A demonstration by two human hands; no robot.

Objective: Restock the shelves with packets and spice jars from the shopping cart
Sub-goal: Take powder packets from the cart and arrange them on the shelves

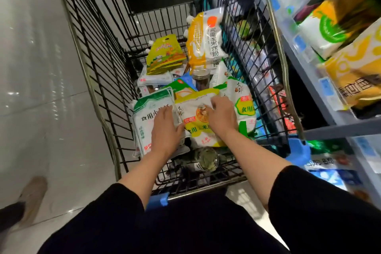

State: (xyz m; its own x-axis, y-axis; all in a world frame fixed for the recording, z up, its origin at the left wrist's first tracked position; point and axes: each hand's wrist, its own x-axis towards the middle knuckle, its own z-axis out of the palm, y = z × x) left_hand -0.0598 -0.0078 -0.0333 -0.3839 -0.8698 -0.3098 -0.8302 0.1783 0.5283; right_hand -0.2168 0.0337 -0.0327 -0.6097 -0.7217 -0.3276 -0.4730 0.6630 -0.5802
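Note:
Both my hands are down in the black wire shopping cart (107,80). My left hand (166,128) lies flat, fingers together, on the seam between a green-and-white packet stack (150,109) and a yellow-and-white starch packet (193,113). My right hand (221,115) rests on that yellow-and-white packet, fingers spread over its top. Whether either hand grips is unclear. Further in stand a tall yellow corn-starch packet (203,39), a small yellow-green packet stack (165,55) and a dark-lidded spice jar (201,78). A glass jar (206,160) lies near the cart's front.
Grey shelves (334,128) run along the right, close to the cart, stocked with yellow, white and green packets (350,72). A blue cart-handle end (299,150) touches the shelf side. Glossy pale floor (41,88) lies to the left, with a shoe (33,196) at lower left.

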